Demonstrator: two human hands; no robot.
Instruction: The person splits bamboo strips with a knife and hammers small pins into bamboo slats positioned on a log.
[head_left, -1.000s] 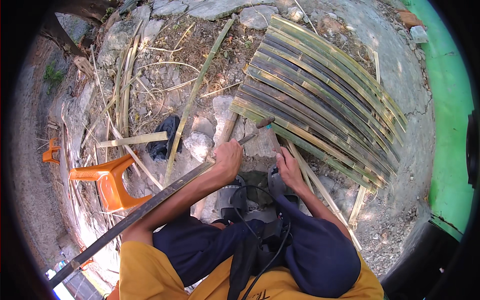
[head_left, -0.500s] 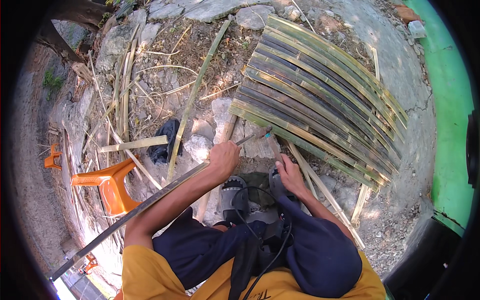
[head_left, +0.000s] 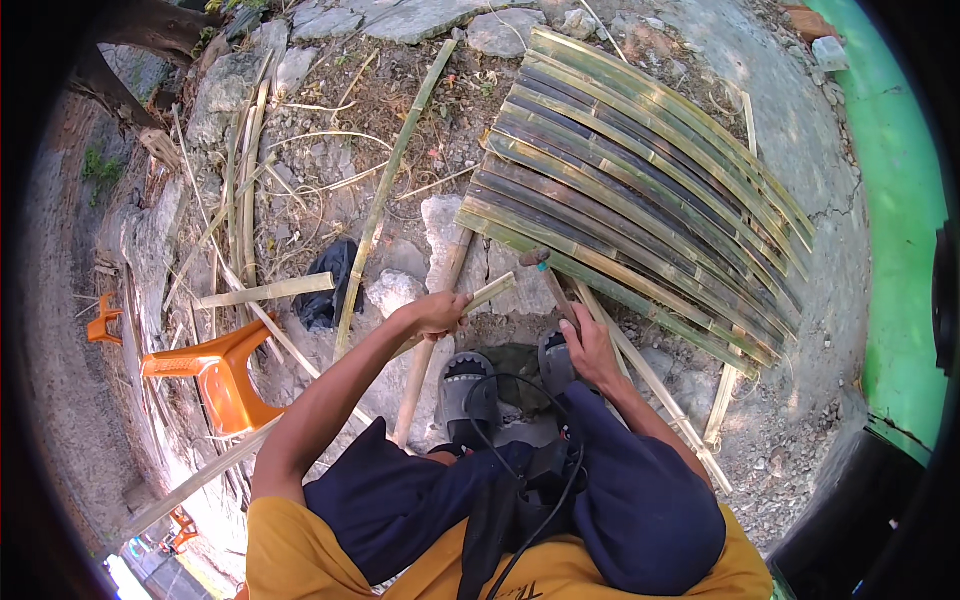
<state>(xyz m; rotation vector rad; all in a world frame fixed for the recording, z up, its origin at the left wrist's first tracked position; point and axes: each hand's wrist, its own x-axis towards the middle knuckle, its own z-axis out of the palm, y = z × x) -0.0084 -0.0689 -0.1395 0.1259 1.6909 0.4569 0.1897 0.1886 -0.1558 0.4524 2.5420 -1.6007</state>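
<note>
Since half a second ago our left hand (head_left: 440, 313) has drawn the long bamboo strip (head_left: 300, 410) back toward us, so its free end now sits just beyond the knuckles instead of reaching out to the woven panel; the tool in the right hand has also tipped up off the panel's edge. We read this as the strip being pulled clear between strokes rather than fed forward, though that is a judgement. Far out to the left of the left hand stands an orange plastic stool (head_left: 215, 375), with loose bamboo slats (head_left: 265, 292) lying between it and the hand. The left hand is closed around the strip, which runs from its fist down and left past our forearm toward the lower edge of the view. Just ahead and left of that hand lie a black rag (head_left: 330, 285) and a pale stone (head_left: 395, 290). Between the two hands, slightly nearer us, are our grey sandals (head_left: 470, 395). The right hand (head_left: 590, 345) is wrapped around the handle of a short knife-like tool (head_left: 548, 280), its tip pointing away from us at the near edge of the bamboo slat panel (head_left: 650, 190), which spreads ahead and to the right of that hand. Further right a green surface (head_left: 900, 200) curves along the rim.
</note>
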